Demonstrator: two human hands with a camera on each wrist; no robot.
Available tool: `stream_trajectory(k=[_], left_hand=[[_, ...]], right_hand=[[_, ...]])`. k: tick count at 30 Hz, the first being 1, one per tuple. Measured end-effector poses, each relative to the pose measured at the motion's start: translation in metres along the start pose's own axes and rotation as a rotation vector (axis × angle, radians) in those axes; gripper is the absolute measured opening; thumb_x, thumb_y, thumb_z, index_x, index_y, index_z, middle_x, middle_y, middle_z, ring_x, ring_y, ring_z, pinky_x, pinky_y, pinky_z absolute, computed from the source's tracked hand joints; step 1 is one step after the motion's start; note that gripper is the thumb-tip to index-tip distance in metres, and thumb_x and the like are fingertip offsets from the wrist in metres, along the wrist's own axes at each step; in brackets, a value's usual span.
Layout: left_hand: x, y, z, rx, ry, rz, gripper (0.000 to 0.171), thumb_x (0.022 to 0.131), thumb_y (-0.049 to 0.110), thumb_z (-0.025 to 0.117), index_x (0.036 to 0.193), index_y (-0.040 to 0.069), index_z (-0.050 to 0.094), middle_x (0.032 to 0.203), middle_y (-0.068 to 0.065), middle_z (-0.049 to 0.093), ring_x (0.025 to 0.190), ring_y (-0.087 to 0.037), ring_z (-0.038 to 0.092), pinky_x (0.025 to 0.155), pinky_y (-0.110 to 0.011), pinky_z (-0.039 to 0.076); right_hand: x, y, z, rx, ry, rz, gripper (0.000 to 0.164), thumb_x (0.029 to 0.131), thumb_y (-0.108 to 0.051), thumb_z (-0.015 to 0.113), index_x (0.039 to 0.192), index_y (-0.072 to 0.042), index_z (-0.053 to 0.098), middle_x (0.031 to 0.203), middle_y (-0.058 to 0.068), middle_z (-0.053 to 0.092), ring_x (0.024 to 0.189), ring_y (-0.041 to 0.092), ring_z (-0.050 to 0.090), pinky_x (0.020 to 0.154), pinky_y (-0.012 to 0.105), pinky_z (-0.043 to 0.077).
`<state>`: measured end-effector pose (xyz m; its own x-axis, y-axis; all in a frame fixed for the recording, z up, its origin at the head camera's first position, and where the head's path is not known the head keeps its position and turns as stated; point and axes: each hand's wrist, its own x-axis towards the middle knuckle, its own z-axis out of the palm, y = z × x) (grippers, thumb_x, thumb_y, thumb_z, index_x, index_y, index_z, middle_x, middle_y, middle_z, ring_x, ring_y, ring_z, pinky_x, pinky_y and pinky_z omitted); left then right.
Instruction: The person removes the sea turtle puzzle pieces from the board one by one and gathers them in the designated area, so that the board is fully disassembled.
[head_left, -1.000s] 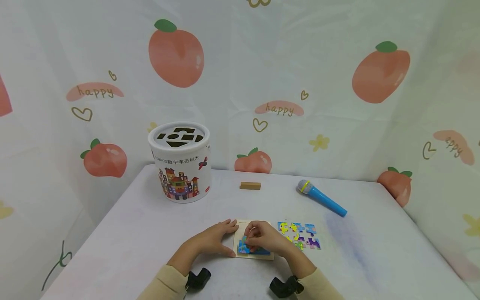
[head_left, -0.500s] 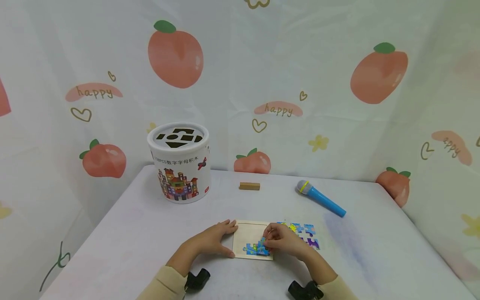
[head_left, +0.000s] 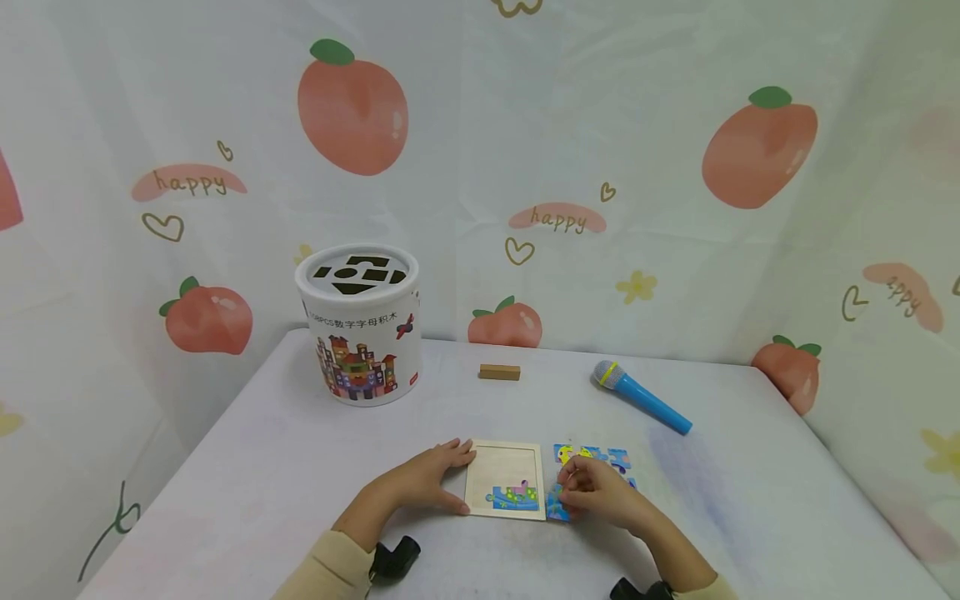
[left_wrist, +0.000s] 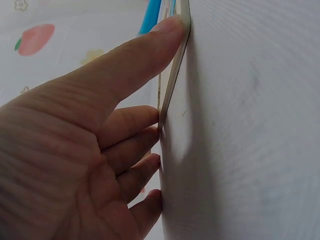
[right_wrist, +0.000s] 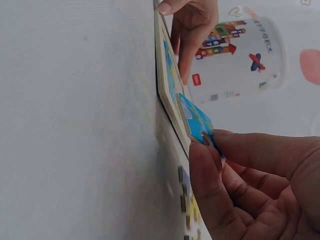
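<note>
A wooden puzzle tray (head_left: pixel 495 460) lies flat on the table, with a few joined blue, green and pink pieces (head_left: pixel 513 498) in its lower right part. My left hand (head_left: pixel 431 482) rests at the tray's left edge. In the left wrist view its thumb and fingertips touch the wooden side, fingers extended. Just past the tray's right edge, my right hand (head_left: pixel 606 493) pinches a blue puzzle piece (right_wrist: pixel 196 117) between thumb and forefinger. The right wrist view shows that piece tilted beside the tray rim. Several loose pieces (head_left: pixel 619 457) lie to the right, partly hidden behind the hand.
A white bucket (head_left: pixel 360 333) with shape holes in its lid stands at the back left. A small wooden block (head_left: pixel 499 372) lies at the back centre. Right of it is a blue toy microphone (head_left: pixel 647 400). A fruit-print cloth (head_left: pixel 450 167) hangs behind the table.
My right hand has carried the blue piece rightward, from over the tray to just beyond its right edge, uncovering the pieces in the tray. The left hand has stayed in place.
</note>
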<state>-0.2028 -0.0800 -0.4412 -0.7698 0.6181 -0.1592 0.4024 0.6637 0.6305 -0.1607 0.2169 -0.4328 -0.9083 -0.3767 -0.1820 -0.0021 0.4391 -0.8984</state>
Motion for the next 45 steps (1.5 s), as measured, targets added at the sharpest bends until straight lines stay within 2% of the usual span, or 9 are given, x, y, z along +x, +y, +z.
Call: stream_trajectory(k=[9, 20, 25, 30, 33, 38, 45], left_hand=[[-0.001, 0.001, 0.0, 0.001, -0.005, -0.001, 0.081, 0.072, 0.033, 0.079, 0.139, 0.006, 0.043, 0.152, -0.008, 0.031, 0.142, -0.033, 0.021, 0.113, -0.054, 0.02], [-0.001, 0.001, -0.001, -0.003, 0.001, 0.004, 0.081, 0.072, 0.033, 0.079, 0.139, 0.006, 0.043, 0.152, -0.008, 0.031, 0.142, -0.033, 0.021, 0.113, -0.054, 0.019], [0.0, 0.0, -0.001, -0.005, 0.0, 0.001, 0.081, 0.072, 0.033, 0.079, 0.139, 0.006, 0.043, 0.152, -0.008, 0.031, 0.143, -0.032, 0.021, 0.114, -0.054, 0.02], [0.001, -0.001, 0.0, -0.002, -0.004, -0.003, 0.081, 0.072, 0.033, 0.079, 0.14, 0.007, 0.042, 0.152, -0.008, 0.03, 0.143, -0.032, 0.021, 0.113, -0.053, 0.02], [0.001, -0.002, 0.0, 0.001, -0.004, -0.001, 0.081, 0.072, 0.034, 0.079, 0.14, 0.007, 0.042, 0.152, -0.007, 0.03, 0.143, -0.032, 0.021, 0.114, -0.053, 0.02], [0.001, -0.002, 0.0, -0.012, -0.006, -0.003, 0.081, 0.072, 0.033, 0.079, 0.14, 0.007, 0.042, 0.152, -0.007, 0.03, 0.143, -0.032, 0.02, 0.114, -0.054, 0.019], [-0.001, 0.002, -0.001, -0.02, 0.001, -0.003, 0.081, 0.072, 0.032, 0.079, 0.14, 0.007, 0.043, 0.152, -0.008, 0.03, 0.143, -0.033, 0.02, 0.114, -0.055, 0.018]], right_hand=[[-0.011, 0.01, -0.008, 0.007, -0.002, 0.02, 0.024, 0.086, -0.011, 0.065, 0.098, 0.005, 0.053, 0.076, 0.002, 0.056, 0.066, 0.014, 0.058, 0.06, 0.025, 0.054], [-0.014, 0.013, -0.009, 0.01, -0.004, 0.042, 0.021, 0.086, -0.01, 0.065, 0.097, 0.005, 0.056, 0.076, 0.002, 0.056, 0.068, 0.014, 0.057, 0.06, 0.025, 0.055], [-0.015, 0.012, -0.009, -0.074, 0.024, 0.036, 0.021, 0.083, -0.011, 0.068, 0.096, 0.003, 0.059, 0.077, 0.002, 0.055, 0.067, 0.013, 0.054, 0.056, 0.022, 0.051], [-0.021, 0.011, -0.009, -0.22, 0.052, -0.02, 0.028, 0.073, -0.013, 0.077, 0.092, 0.001, 0.062, 0.076, 0.002, 0.055, 0.063, 0.007, 0.05, 0.052, 0.019, 0.045], [-0.024, 0.008, -0.008, -0.264, 0.062, -0.011, 0.032, 0.069, -0.014, 0.081, 0.091, 0.0, 0.062, 0.077, 0.002, 0.056, 0.063, 0.007, 0.051, 0.052, 0.019, 0.045], [-0.027, 0.007, -0.006, -0.274, 0.069, 0.016, 0.03, 0.068, -0.01, 0.081, 0.088, 0.0, 0.061, 0.075, 0.001, 0.056, 0.065, 0.011, 0.052, 0.054, 0.02, 0.045], [-0.027, 0.011, -0.007, -0.258, 0.035, -0.06, 0.027, 0.072, -0.012, 0.079, 0.089, 0.001, 0.061, 0.079, 0.003, 0.058, 0.065, 0.004, 0.051, 0.056, 0.019, 0.047]])
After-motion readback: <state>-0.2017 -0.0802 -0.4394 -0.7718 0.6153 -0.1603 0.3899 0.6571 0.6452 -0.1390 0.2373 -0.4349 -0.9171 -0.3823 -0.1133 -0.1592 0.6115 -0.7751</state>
